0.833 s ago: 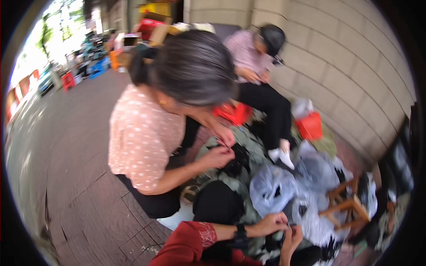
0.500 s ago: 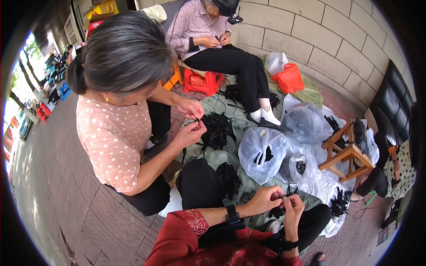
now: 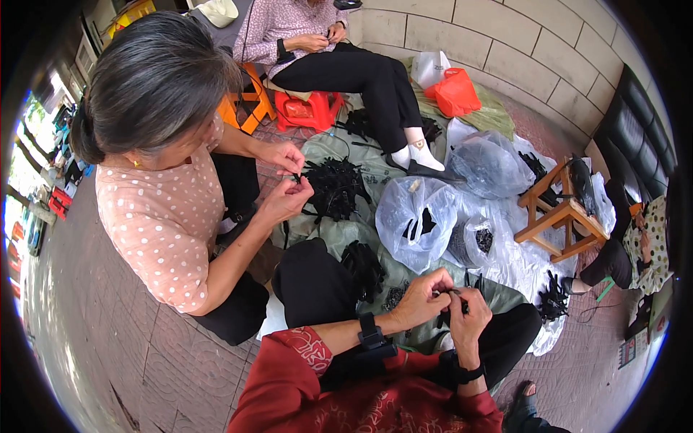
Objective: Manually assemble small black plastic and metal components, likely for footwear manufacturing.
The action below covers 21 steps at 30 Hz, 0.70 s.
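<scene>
The wearer's two hands [image 3: 421, 302] [image 3: 472, 317] — one wooden stool [image 3: 546, 221]; one orange-red bag [image 3: 455, 94].

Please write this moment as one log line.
Left hand: pinches small dark piece | Right hand: pinches same piece | Things: black strips, plastic bag | Rest: wooden stool

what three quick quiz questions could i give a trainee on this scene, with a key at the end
1. Multiple choice: the plastic bag beside the white bag is a) blue, b) orange-red, c) green.
2. True or false: the wooden stool is to the right of the wearer's hands.
3. Fill in: the wearer's left hand and right hand pinch a small ____ piece.

Key: 1 b; 2 true; 3 black.
</scene>
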Available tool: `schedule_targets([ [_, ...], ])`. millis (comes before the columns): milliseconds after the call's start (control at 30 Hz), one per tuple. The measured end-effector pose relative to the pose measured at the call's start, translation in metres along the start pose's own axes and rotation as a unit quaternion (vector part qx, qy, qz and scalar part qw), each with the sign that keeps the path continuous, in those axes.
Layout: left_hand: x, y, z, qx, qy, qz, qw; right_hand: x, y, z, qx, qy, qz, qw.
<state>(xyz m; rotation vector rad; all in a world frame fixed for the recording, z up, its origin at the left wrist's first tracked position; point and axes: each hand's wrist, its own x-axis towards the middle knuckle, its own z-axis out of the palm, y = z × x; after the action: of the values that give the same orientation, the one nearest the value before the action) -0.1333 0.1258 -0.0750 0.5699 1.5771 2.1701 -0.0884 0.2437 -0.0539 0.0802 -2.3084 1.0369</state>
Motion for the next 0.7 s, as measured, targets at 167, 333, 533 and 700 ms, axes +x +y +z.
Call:
schedule_targets([
  [167,0.008,0.005,-0.005,0.055,0.058,0.053,0.995,0.017,-0.001,0.007,0.015,0.008,-0.05,0.999],
  [333,0.003,0.015,-0.015,-0.057,0.086,0.06,0.993,0.026,0.0,0.02,0.125,-0.059,0.08,0.987],
  [533,0.003,0.035,-0.015,-0.116,0.028,0.071,0.99,0.041,-0.007,0.005,0.308,-0.105,0.167,0.93],
  [700,0.002,0.041,-0.034,-0.232,0.013,-0.039,0.972,0.038,-0.008,0.012,0.43,-0.107,0.178,0.879],
])
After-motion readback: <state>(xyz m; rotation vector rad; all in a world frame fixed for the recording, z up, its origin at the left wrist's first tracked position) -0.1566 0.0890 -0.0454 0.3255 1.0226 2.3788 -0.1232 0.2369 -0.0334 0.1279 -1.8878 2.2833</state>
